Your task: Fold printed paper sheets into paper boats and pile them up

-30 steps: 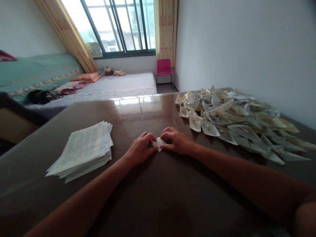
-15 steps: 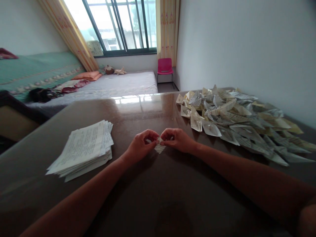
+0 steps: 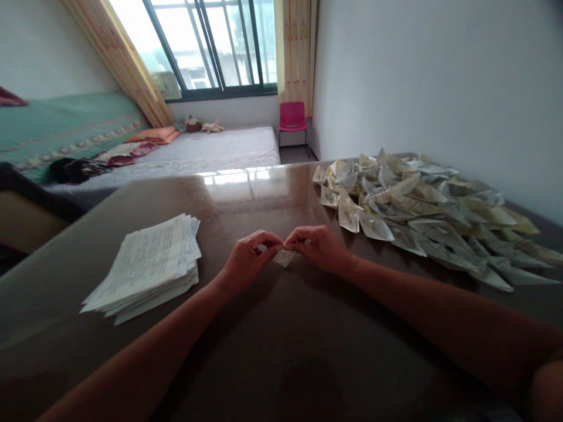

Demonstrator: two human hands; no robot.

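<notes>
A small folded piece of printed paper (image 3: 285, 257) is pinched between my two hands over the middle of the table. My left hand (image 3: 251, 255) grips its upper left side with thumb and fingers. From the other side, my right hand (image 3: 317, 248) holds the upper right part the same way, and the fingertips of both hands nearly meet at the top. The paper's lower tip points down toward me. My fingers hide its upper edges.
On the left of the brown glossy table (image 3: 259, 363) lies a stack of printed sheets (image 3: 147, 258). A large heap of folded paper boats (image 3: 413, 205) covers the right side by the wall. Beyond stand a bed (image 3: 229, 146) and a pink chair (image 3: 292, 117).
My fingertips have drawn closer together at the top of the folded paper, whose visible part now looks wider and shorter. The camera view has shifted slightly.
</notes>
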